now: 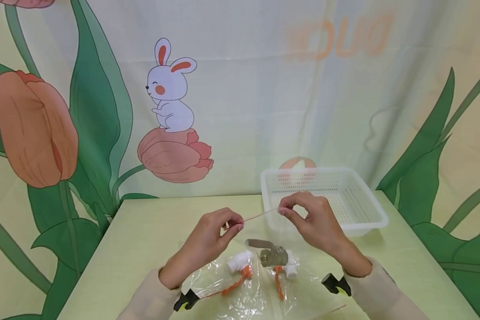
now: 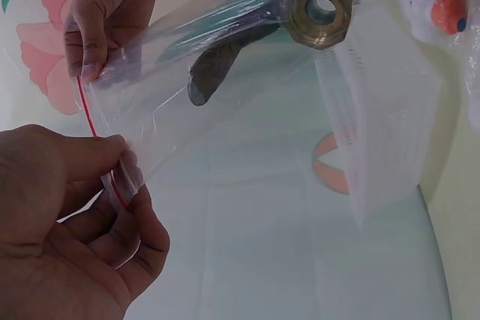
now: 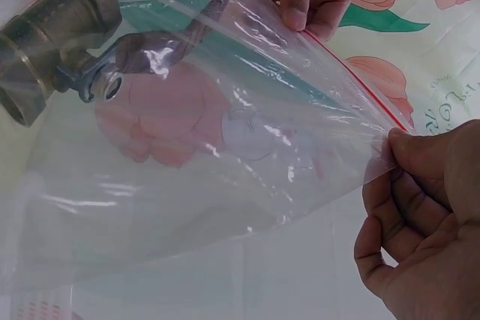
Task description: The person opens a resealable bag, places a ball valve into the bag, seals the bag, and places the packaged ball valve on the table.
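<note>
A clear zip-lock bag [image 3: 195, 207] with a red closure strip hangs between my hands over the table. My left hand [image 1: 216, 231] pinches one end of the strip between thumb and fingers. At the other end, my right hand [image 1: 314, 222] pinches the top corner of the bag. Down in the bag lies a brass ball valve [image 1: 274, 256] with a grey lever handle [image 3: 161, 50]. In the left wrist view the valve's hexagonal end [image 2: 320, 16] faces the camera. The strip runs straight between the two grips.
Behind my right hand stands a white perforated plastic basket [image 1: 368, 195]. Beneath the held bag, clear plastic packaging on the table [image 1: 136, 249] contains white fittings [image 1: 240, 261] and orange pieces [image 1: 234, 284]. A printed curtain [image 1: 240, 111] hangs along the table's back edge.
</note>
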`<state>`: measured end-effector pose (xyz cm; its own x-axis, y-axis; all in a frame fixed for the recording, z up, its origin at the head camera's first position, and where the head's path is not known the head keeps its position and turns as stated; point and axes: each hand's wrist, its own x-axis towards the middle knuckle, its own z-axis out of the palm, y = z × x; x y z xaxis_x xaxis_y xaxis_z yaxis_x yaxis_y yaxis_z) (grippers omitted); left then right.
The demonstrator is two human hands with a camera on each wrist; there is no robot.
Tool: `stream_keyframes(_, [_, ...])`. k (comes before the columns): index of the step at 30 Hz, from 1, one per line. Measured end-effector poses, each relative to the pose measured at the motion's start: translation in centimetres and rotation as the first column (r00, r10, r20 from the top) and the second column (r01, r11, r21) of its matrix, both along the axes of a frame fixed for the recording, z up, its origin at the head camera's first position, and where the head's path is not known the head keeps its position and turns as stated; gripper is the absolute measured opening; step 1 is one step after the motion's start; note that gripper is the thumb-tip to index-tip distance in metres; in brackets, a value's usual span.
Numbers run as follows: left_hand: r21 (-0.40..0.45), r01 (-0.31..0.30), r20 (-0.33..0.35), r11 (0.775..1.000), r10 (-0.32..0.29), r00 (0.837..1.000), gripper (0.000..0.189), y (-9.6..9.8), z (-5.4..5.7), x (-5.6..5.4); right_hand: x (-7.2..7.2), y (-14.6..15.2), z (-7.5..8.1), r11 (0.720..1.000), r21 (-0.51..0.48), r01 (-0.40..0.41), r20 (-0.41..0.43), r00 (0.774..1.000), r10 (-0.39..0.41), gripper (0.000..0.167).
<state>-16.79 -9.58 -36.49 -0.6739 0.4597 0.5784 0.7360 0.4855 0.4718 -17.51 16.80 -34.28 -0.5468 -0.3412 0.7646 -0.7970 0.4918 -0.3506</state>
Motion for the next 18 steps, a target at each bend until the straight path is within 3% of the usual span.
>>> stream_keyframes(9, [-0.008,-0.023,-0.044,1.0,0.023,0.999,0.005,-0.34,-0.14,0.05,-0.01,-0.01,0.05,1.0,-0.013,-0.006,-0.023,1.0,0.006,0.019])
stream_keyframes(18, [-0.053,-0.061,-0.009,0.997,0.061,0.998,0.004,-0.81,-0.64,-0.02,0.2,0.42,0.1,1.0,-0.015,0.018,-0.002,1.0,-0.018,0.019])
